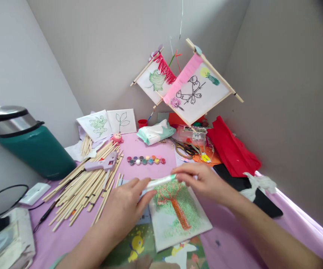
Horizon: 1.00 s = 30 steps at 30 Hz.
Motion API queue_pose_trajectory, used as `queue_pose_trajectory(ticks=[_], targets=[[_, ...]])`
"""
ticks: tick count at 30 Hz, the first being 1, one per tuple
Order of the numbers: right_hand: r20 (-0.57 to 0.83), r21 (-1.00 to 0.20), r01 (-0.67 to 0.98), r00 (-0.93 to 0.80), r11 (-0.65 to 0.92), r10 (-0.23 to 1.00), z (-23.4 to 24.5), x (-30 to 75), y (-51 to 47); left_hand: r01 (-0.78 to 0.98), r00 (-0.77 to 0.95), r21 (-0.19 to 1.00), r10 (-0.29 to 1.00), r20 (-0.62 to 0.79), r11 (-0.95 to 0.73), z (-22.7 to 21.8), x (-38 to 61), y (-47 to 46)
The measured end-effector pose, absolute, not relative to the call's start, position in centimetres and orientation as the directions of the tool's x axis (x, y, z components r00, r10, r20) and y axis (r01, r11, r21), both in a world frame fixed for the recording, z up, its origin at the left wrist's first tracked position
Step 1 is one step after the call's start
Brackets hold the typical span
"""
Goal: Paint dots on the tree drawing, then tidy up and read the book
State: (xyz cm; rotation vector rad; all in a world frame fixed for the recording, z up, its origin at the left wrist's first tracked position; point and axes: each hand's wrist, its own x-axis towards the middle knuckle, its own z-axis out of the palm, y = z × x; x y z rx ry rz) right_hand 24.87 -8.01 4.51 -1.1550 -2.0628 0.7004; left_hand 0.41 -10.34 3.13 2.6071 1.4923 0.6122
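Observation:
Between my two hands is a white marker (159, 182) with a green end, held nearly level. My left hand (129, 200) grips its left end between thumb and fingers. At the green end, my right hand (199, 179) pinches it with thumb and fingertips. Just beneath lies a square white canvas (165, 239) bearing a drawing of a tree (180, 213) with an orange-brown trunk and stippled green leaves. My hands and the marker cover part of its upper edge. The canvas rests on a colourful printed sheet (122, 248) with cartoon animals.
Wooden sticks (79, 194) and a lilac glue gun (101, 163) lie left, near a leaning teal bottle (38, 149). Paint pots (146, 160), a wipes pack (154, 133) and scissors (188, 149) stand ahead. Red fabric (231, 149) is right; framed drawings (191, 89) hang above.

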Motion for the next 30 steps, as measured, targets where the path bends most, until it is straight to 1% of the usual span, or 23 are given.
queue_pose_trajectory(ticks=[1,2,3,4,7,13,19,24,30], targets=[[0.291,-0.69,0.595,-0.295,0.413,0.91,4.1,25.8,-7.1,0.836,0.396,0.268,0.864,0.312,-0.48,3.1,0.1,-10.1],[0.333,-0.625,0.696,-0.172,0.354,0.927,3.5,26.7,-6.1,0.851,0.352,0.285,0.882,0.313,-0.441,3.1,-0.2,-9.8],[0.364,-0.523,0.813,-0.057,0.255,0.93,2.9,27.6,-5.1,0.861,0.32,0.302,0.897,0.305,-0.41,3.2,-0.5,-9.7],[0.39,-0.394,0.907,0.018,0.149,0.921,2.2,28.3,-4.3,0.863,0.304,0.318,0.906,0.293,-0.392,3.3,-0.6,-9.6],[0.392,-0.274,0.961,0.077,0.037,0.917,0.4,29.7,-3.0,0.872,0.301,0.321,0.922,0.246,-0.37,3.6,-0.8,-9.5],[0.395,-0.18,0.983,0.097,-0.027,0.914,0.0,29.8,-3.7,0.897,0.259,0.318,0.948,0.187,-0.308,3.7,-0.8,-9.3],[0.357,-0.126,0.992,0.029,0.018,0.934,-0.3,29.3,-3.5,0.899,0.245,0.331,0.956,0.161,-0.286,3.7,-0.9,-9.1],[0.33,-0.096,0.995,0.035,-0.003,0.943,-0.7,28.9,-3.2,0.91,0.226,0.329,0.967,0.121,-0.254,3.5,-0.8,-8.9],[0.293,-0.067,0.998,0.005,0.016,0.956,0.0,29.8,-4.1,0.912,0.212,0.332,0.969,0.127,-0.243,3.7,-1.2,-8.8]])
